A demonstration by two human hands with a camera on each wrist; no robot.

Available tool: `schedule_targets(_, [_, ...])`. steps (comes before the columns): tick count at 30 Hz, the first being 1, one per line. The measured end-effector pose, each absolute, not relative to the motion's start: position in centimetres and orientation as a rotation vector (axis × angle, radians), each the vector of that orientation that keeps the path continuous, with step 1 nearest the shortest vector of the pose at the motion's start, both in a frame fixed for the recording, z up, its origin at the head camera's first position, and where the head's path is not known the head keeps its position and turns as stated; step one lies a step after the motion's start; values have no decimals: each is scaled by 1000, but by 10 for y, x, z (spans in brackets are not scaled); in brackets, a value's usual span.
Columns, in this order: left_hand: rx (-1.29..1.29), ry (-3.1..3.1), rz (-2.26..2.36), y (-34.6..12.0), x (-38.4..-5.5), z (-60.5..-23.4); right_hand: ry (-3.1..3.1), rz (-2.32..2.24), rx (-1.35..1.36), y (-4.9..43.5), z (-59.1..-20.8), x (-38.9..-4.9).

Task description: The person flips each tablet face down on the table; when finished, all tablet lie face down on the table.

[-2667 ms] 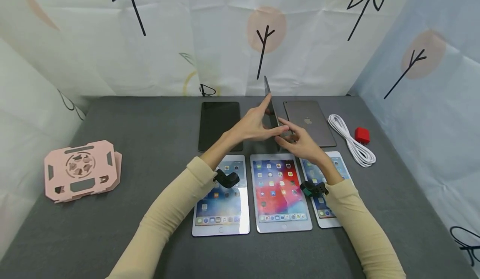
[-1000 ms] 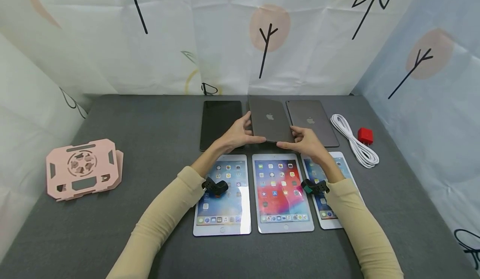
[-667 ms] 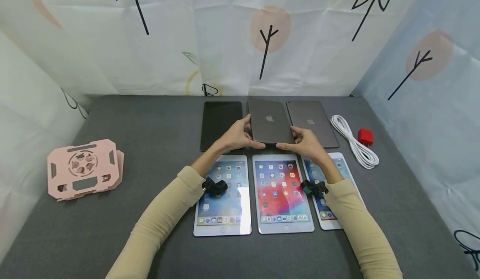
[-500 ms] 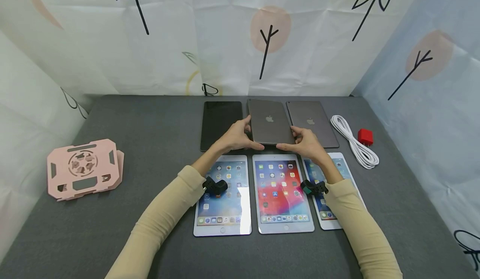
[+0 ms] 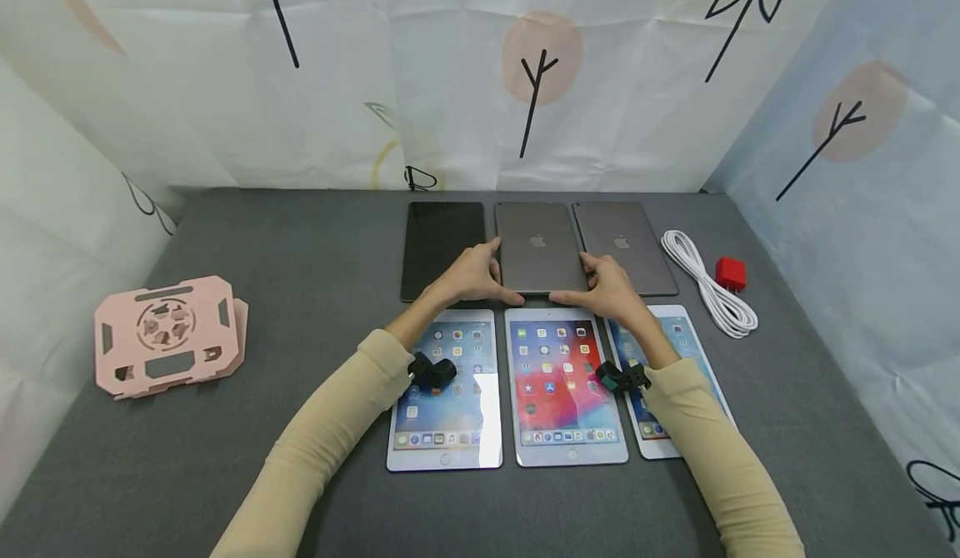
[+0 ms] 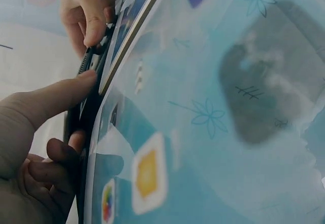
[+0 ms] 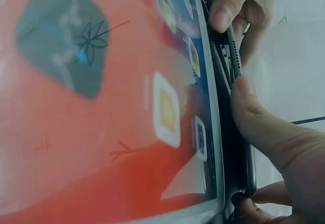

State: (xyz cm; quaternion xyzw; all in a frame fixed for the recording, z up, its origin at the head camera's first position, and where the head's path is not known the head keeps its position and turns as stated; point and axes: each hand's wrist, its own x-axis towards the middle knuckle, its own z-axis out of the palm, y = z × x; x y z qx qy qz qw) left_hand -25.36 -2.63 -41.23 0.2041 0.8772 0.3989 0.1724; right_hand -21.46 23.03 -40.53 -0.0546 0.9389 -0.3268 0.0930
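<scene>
A grey tablet (image 5: 542, 256) lies back side up in the middle of the back row, its apple logo showing. My left hand (image 5: 471, 276) grips its near left corner, fingers along the left side and thumb at the near edge. On the opposite corner my right hand (image 5: 606, 288) holds it the same way, fingertips at the right side. The right wrist view shows the tablet's edge (image 7: 250, 168) between thumb and fingers, slightly raised on that side. In the left wrist view, the left thumb (image 6: 66, 94) presses the near edge, which has small speaker holes.
A dark-screened tablet (image 5: 441, 246) lies left of it, another grey tablet (image 5: 626, 250) right. Three white tablets with lit screens, including a red-wallpaper one (image 5: 566, 383), form the front row. A white cable (image 5: 705, 283), red charger (image 5: 731, 273) and pink stand (image 5: 165, 337) flank them.
The grey tablet, upright and edge-on at first, has been turned back side up and lowered between its neighbours. My hands have moved apart to its two near corners and come down with it.
</scene>
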Motion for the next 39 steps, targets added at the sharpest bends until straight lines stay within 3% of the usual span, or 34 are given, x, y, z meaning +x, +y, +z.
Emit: schedule_targets(39, [514,2558,847,-21,-255,-402,2811,-817,-153,222,-407,-215])
